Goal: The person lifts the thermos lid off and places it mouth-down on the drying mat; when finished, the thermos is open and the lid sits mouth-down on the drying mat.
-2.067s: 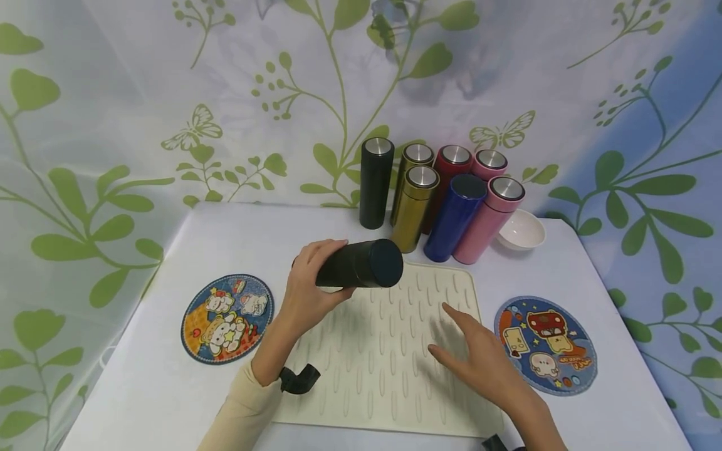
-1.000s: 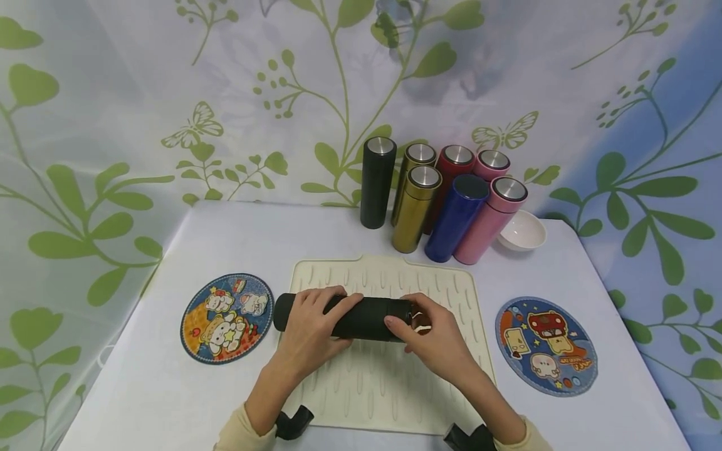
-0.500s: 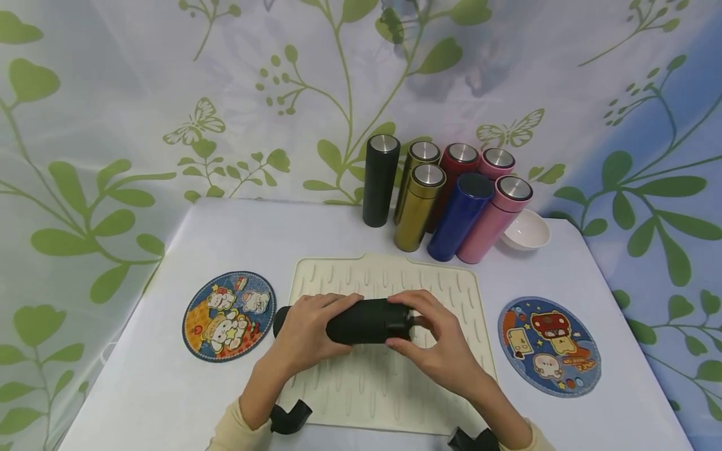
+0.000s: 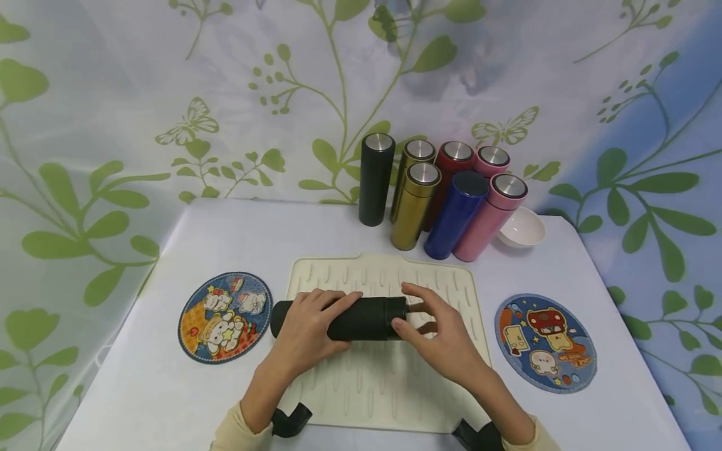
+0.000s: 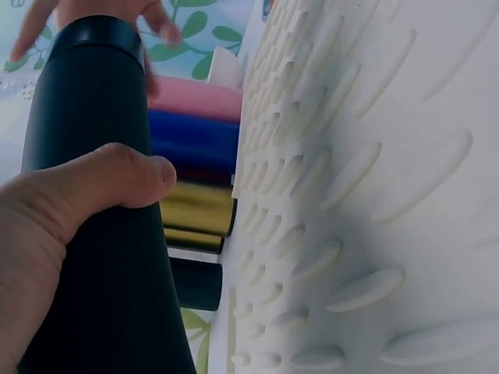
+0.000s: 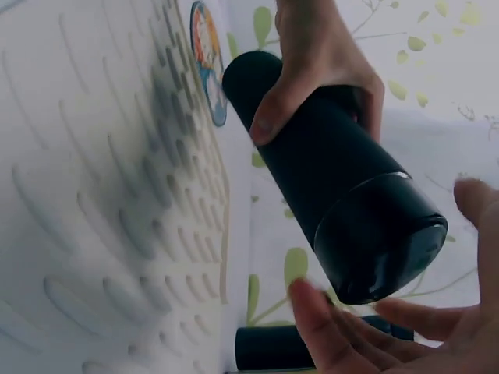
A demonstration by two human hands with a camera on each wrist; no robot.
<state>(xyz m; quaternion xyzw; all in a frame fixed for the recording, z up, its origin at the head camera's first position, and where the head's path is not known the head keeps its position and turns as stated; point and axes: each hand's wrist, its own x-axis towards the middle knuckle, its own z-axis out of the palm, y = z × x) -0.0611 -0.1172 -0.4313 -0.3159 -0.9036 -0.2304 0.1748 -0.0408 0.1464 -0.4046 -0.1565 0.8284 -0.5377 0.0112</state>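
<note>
White tabletop under leafy curtains: the left hand point(image 4: 307, 326) wraps the black flask point(image 4: 361, 318), held lying sideways low over the ribbed mat point(image 4: 383, 382), while the right hand point(image 4: 445, 341) sits at its cap end, fingers loose and spread. Smooth and rigid, the flask looks slippery, best gripped mid-body. Only the right wrist view shows the cap face and the gap to the fingertips point(image 6: 312, 312).

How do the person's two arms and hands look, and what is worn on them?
Both hands, the left hand and the right hand, are bare, with no gloves or rings visible. Each forearm ends in a pale cream sleeve pushed back from the wrist. A black camera mount sits under the left wrist, and another black mount under the right wrist.
</note>
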